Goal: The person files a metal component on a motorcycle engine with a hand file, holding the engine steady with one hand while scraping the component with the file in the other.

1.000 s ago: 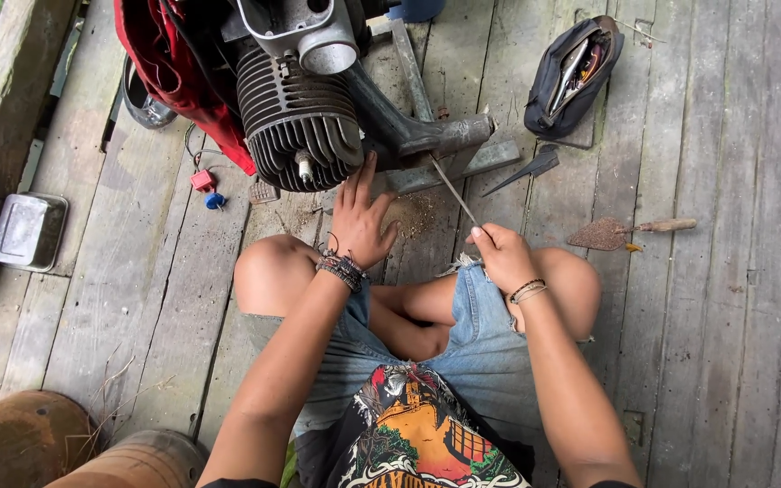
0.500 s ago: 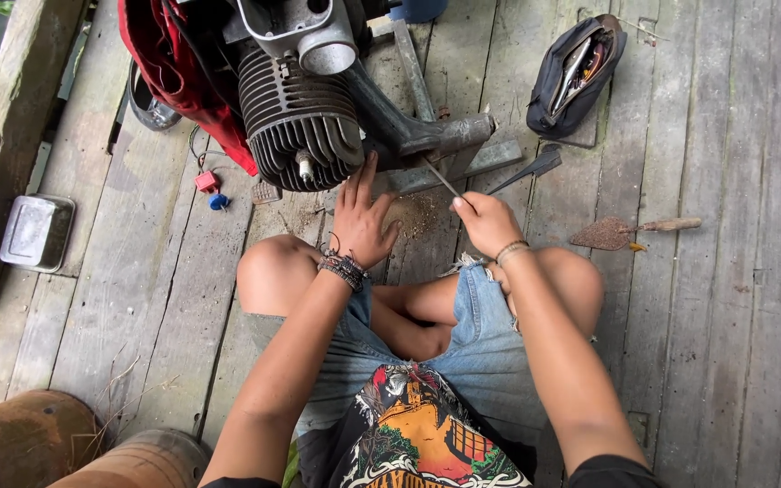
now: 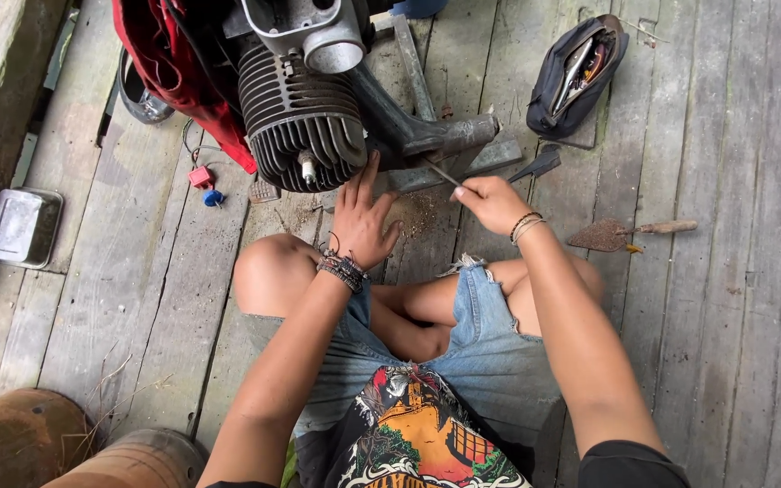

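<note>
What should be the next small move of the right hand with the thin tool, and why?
Probably push the thin metal tool a little further in, toward the underside of the finned engine cylinder. The right hand grips it with its tip pointing at the gap beside the grey arm, while the left hand rests open below the cylinder, as if steadying it.

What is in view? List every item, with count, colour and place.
engine: one, dark grey, finned, top centre
red cover: one, left of engine
tool pouch: one, dark, open, top right
trowel: one, rusty, right on planks
metal tin: one, silver, far left
thin tool: one, metal, in right hand
left hand: open, fingertips at engine
right hand: grip shut on thin tool
</note>
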